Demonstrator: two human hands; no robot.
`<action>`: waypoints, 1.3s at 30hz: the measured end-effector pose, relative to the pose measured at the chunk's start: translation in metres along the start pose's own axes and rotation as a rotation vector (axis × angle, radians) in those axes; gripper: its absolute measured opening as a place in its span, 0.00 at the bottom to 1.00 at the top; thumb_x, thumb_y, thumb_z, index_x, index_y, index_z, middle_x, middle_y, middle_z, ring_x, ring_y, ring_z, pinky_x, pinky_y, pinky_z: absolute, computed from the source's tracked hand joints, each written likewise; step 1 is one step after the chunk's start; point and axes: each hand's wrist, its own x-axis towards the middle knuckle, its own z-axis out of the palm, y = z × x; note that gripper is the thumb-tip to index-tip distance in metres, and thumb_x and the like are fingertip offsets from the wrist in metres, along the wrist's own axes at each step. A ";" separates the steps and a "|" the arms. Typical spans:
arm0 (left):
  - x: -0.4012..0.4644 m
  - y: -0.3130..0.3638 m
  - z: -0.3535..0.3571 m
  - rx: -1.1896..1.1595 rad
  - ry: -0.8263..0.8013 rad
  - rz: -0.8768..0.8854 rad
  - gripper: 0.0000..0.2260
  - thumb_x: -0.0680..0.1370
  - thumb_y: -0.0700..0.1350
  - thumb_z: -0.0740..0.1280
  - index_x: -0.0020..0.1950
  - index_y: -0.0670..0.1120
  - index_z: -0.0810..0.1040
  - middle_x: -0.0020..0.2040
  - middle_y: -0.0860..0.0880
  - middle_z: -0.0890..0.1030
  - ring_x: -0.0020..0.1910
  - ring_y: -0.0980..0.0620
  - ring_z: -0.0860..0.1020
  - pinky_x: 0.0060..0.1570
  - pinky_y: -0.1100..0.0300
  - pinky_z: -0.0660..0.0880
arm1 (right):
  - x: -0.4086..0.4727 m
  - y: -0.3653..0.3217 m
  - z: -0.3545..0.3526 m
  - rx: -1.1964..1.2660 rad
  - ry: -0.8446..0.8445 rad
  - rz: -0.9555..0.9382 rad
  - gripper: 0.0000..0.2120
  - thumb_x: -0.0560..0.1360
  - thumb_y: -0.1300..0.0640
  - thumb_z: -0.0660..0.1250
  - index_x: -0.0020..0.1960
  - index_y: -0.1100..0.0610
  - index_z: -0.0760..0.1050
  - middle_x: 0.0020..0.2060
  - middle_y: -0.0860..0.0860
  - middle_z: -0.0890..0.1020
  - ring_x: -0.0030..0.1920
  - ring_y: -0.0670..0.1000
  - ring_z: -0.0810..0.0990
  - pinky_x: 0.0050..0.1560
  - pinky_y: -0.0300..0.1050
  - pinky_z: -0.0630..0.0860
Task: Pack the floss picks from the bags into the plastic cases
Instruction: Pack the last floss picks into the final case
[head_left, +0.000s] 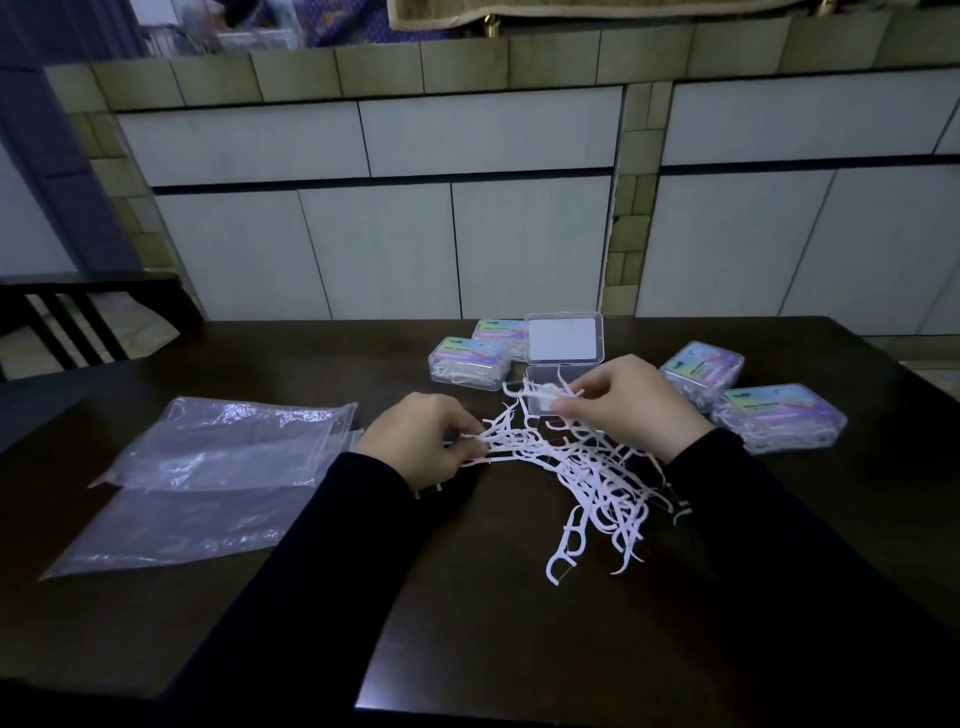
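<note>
The right hand (631, 402), right of the frame's centre, pinches a few white floss picks (548, 400) between curled fingers, just in front of the open case (563, 358), whose lid stands upright behind its clear tray. The left hand (421, 441), at centre, has its fingers curled round the left edge of the loose pile of picks (587, 483) that spreads over the dark table (467, 613) toward lower right. Two closed, filled cases (470, 361) sit just left of the open one; two more closed cases (779, 418) lie at the right. Two flat clear bags (208, 467) lie overlapping at the left of the frame. Both sleeves (779, 571) are dark.
</note>
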 end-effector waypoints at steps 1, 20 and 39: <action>0.000 -0.001 0.001 -0.012 0.044 0.012 0.09 0.75 0.53 0.71 0.51 0.52 0.84 0.48 0.55 0.81 0.48 0.53 0.78 0.50 0.54 0.76 | 0.000 0.001 -0.003 0.056 0.017 -0.013 0.10 0.72 0.44 0.72 0.46 0.50 0.84 0.38 0.44 0.82 0.44 0.47 0.80 0.55 0.54 0.77; 0.064 0.060 0.029 -0.670 0.669 -0.118 0.11 0.76 0.46 0.70 0.54 0.42 0.84 0.45 0.53 0.80 0.44 0.62 0.76 0.44 0.78 0.66 | 0.051 0.028 0.005 0.588 0.296 -0.052 0.14 0.72 0.49 0.73 0.55 0.54 0.83 0.47 0.46 0.85 0.51 0.44 0.82 0.56 0.42 0.76; 0.084 0.046 0.047 -0.692 0.521 -0.126 0.13 0.76 0.50 0.69 0.54 0.43 0.84 0.51 0.50 0.81 0.48 0.58 0.75 0.43 0.79 0.67 | 0.083 0.040 0.015 0.115 0.198 -0.118 0.11 0.73 0.39 0.66 0.51 0.41 0.82 0.50 0.41 0.83 0.62 0.51 0.72 0.61 0.49 0.60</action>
